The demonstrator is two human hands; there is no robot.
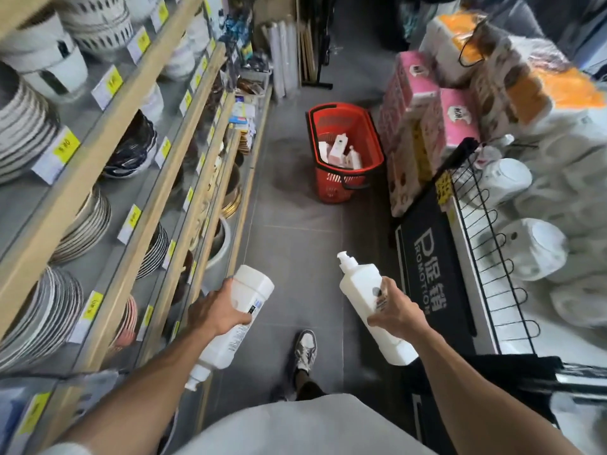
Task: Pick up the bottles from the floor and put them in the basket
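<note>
Hands: two, both occupied, held apart over the aisle.

- left hand [216, 311]: fingers wrapped round the capped white bottle [253, 287], carried inverted, flat base pointing up and forward, cap down near the forearm.
- right hand [391, 310]: gripping the pump bottle [358, 287] round its middle, pump head tilted up and forward, base toward the body.
- basket [330, 185]: red plastic with black handles, standing on the floor [295, 208] well ahead of both hands, just beside the pink tissue packs [417, 90]. Contents: several pale bottles and cartons [338, 149], lying jumbled.
- floor: grey tiles; one patterned shoe [305, 349] planted between the two bottles' positions.
- shelving [108, 142]: left side, wooden edges, yellow price tags [65, 149], stacked plates [19, 126] and bowls.
- right side: black wire rack [486, 231] and black promotion sign [427, 267].
</note>
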